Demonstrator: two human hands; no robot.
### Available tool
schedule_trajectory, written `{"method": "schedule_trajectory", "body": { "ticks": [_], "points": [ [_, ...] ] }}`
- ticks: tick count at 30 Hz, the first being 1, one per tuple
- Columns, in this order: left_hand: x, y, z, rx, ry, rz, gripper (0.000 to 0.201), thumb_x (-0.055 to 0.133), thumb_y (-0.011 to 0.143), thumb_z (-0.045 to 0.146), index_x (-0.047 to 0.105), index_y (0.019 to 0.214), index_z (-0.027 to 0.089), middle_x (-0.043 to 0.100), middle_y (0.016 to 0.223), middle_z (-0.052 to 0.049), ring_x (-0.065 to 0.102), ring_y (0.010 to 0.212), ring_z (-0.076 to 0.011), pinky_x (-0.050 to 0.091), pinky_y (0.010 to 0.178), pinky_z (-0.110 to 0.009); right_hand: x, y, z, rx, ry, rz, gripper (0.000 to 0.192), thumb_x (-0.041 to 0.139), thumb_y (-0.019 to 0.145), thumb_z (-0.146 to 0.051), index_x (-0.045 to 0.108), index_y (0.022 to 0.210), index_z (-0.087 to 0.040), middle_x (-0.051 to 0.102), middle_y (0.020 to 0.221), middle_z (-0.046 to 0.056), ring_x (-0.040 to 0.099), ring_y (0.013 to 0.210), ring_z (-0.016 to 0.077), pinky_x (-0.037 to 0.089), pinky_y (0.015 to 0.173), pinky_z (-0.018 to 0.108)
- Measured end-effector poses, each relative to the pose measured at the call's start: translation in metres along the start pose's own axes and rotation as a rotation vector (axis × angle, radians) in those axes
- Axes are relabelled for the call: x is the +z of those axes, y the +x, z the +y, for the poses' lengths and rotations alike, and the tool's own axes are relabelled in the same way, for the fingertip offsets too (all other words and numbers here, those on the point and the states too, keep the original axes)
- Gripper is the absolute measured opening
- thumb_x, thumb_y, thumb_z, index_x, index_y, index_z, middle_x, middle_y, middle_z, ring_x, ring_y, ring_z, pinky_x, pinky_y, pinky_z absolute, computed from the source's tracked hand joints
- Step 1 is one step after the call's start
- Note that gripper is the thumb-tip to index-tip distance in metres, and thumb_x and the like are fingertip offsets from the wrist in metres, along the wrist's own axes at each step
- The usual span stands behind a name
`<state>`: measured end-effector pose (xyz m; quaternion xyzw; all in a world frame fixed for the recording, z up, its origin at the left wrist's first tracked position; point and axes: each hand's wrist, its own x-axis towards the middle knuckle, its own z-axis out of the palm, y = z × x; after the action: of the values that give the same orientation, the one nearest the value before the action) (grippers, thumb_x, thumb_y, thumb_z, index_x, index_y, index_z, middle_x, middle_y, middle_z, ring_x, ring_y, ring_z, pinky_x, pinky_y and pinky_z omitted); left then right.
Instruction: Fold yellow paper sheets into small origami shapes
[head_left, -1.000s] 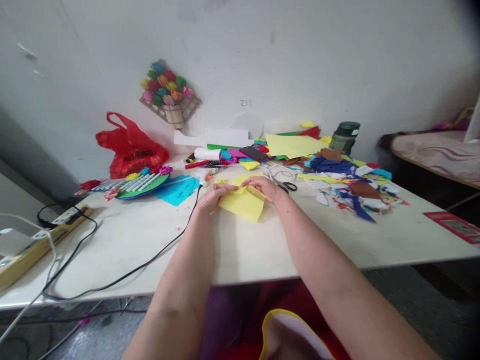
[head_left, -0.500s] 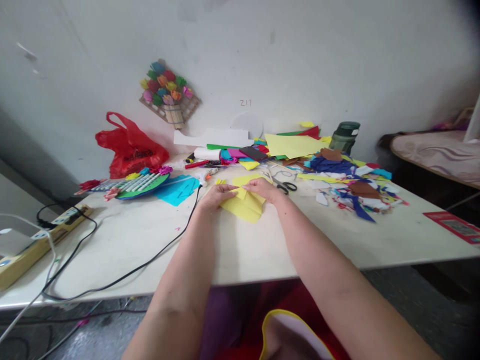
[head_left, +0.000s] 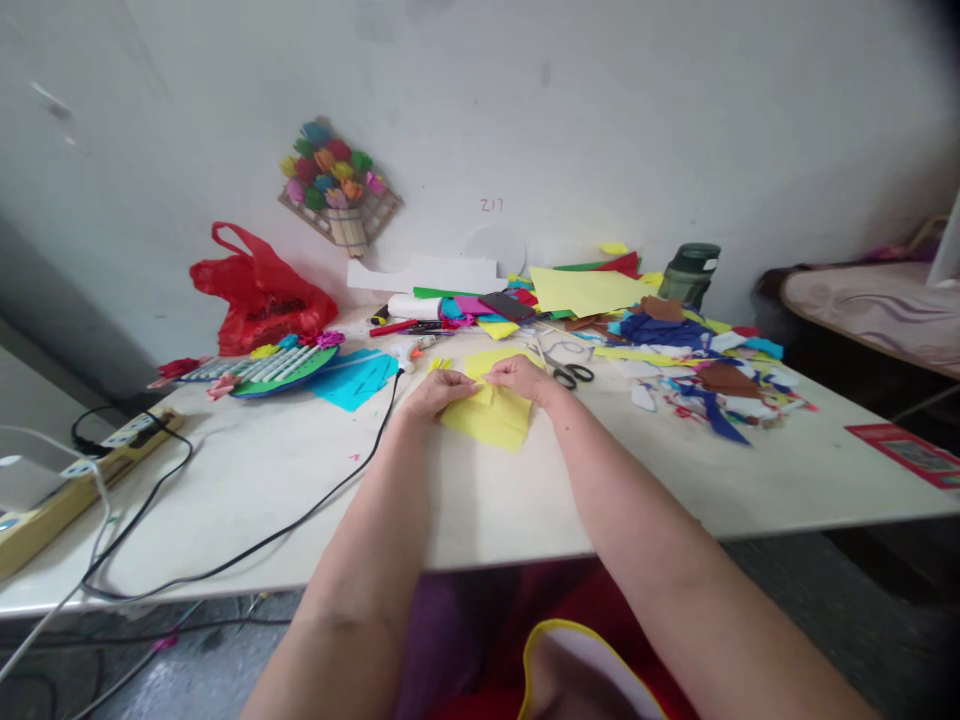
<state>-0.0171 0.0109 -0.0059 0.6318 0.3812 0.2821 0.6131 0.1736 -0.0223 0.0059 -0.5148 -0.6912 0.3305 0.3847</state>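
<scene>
Both hands pinch the far edge of a yellow paper sheet point(head_left: 491, 418) that lies flat on the surface point(head_left: 300, 480): the left hand point(head_left: 433, 392) has its fingers closed on the left part of that edge, and the right hand point(head_left: 525, 378) grips just beside it. Black-handled scissors point(head_left: 571, 372) lie just right of the right hand. A black cable point(head_left: 315, 505) runs away to the left of the left hand.
</scene>
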Motion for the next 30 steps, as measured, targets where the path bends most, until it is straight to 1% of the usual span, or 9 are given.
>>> {"method": "schedule_trajectory", "body": {
  "ticks": [4, 11, 16, 20, 24, 27, 30],
  "points": [
    [0.0026, -0.0018, 0.0022, 0.006, 0.008, -0.011, 0.033, 0.078, 0.053, 0.037, 0.065, 0.074, 0.015, 0.065, 0.065, -0.001, 0.058, 0.054, -0.0128, 0.044, 0.05, -0.024, 0.0004, 0.0014, 0.0004, -0.038, -0.015, -0.014, 0.029, 0.053, 0.064, -0.04, 0.041, 0.051, -0.017, 0.027, 0.053, -0.006, 0.028, 0.055, 0.0088, 0.021, 0.052, 0.025],
    [0.0044, -0.0028, 0.0054, 0.056, 0.15, 0.013, 0.031, 0.073, 0.057, 0.04, 0.064, 0.074, 0.015, 0.057, 0.056, 0.002, 0.048, 0.046, -0.0083, 0.033, 0.043, -0.02, 0.005, 0.0042, -0.0034, -0.058, -0.103, -0.036, 0.021, 0.048, 0.063, -0.034, 0.046, 0.051, -0.016, 0.032, 0.052, -0.005, 0.032, 0.054, 0.0094, 0.023, 0.052, 0.025],
    [0.0061, -0.0023, 0.0058, 0.119, 0.174, 0.012, 0.033, 0.072, 0.056, 0.042, 0.061, 0.07, 0.015, 0.055, 0.057, 0.002, 0.047, 0.049, -0.0076, 0.032, 0.045, -0.02, 0.0055, 0.0046, -0.0044, -0.097, -0.162, -0.032, 0.023, 0.047, 0.064, -0.033, 0.043, 0.049, -0.017, 0.032, 0.05, -0.005, 0.032, 0.053, 0.0093, 0.023, 0.052, 0.024],
    [0.0053, -0.0028, 0.0056, 0.105, 0.204, 0.02, 0.035, 0.071, 0.057, 0.046, 0.056, 0.064, 0.015, 0.048, 0.051, 0.004, 0.041, 0.043, -0.0061, 0.026, 0.041, -0.02, 0.0029, 0.0046, -0.0022, -0.107, -0.171, -0.014, 0.027, 0.049, 0.065, -0.037, 0.04, 0.049, -0.018, 0.029, 0.051, -0.006, 0.029, 0.053, 0.009, 0.021, 0.052, 0.024],
    [0.0032, -0.0025, 0.0041, 0.111, 0.241, 0.058, 0.04, 0.071, 0.056, 0.049, 0.047, 0.057, 0.017, 0.038, 0.046, 0.006, 0.033, 0.039, -0.0048, 0.02, 0.039, -0.02, -0.0005, 0.003, -0.0026, -0.077, -0.151, -0.007, 0.03, 0.051, 0.066, -0.04, 0.036, 0.049, -0.019, 0.027, 0.052, -0.006, 0.027, 0.053, 0.0086, 0.02, 0.051, 0.025],
    [0.0023, -0.0016, 0.0025, 0.129, 0.271, 0.085, 0.045, 0.071, 0.055, 0.051, 0.041, 0.052, 0.018, 0.034, 0.045, 0.007, 0.031, 0.039, -0.0047, 0.019, 0.039, -0.021, -0.0022, 0.0016, -0.004, -0.05, -0.132, -0.007, 0.031, 0.05, 0.066, -0.041, 0.035, 0.05, -0.019, 0.027, 0.053, -0.006, 0.028, 0.054, 0.0087, 0.02, 0.052, 0.025],
    [0.0018, -0.0014, 0.0017, 0.118, 0.271, 0.102, 0.048, 0.071, 0.054, 0.053, 0.039, 0.05, 0.018, 0.034, 0.044, 0.007, 0.032, 0.038, -0.0053, 0.021, 0.039, -0.021, -0.0027, 0.0013, -0.0044, -0.032, -0.108, -0.011, 0.032, 0.051, 0.065, -0.044, 0.036, 0.051, -0.019, 0.028, 0.053, -0.006, 0.028, 0.054, 0.0088, 0.021, 0.052, 0.025]
  ]
}}
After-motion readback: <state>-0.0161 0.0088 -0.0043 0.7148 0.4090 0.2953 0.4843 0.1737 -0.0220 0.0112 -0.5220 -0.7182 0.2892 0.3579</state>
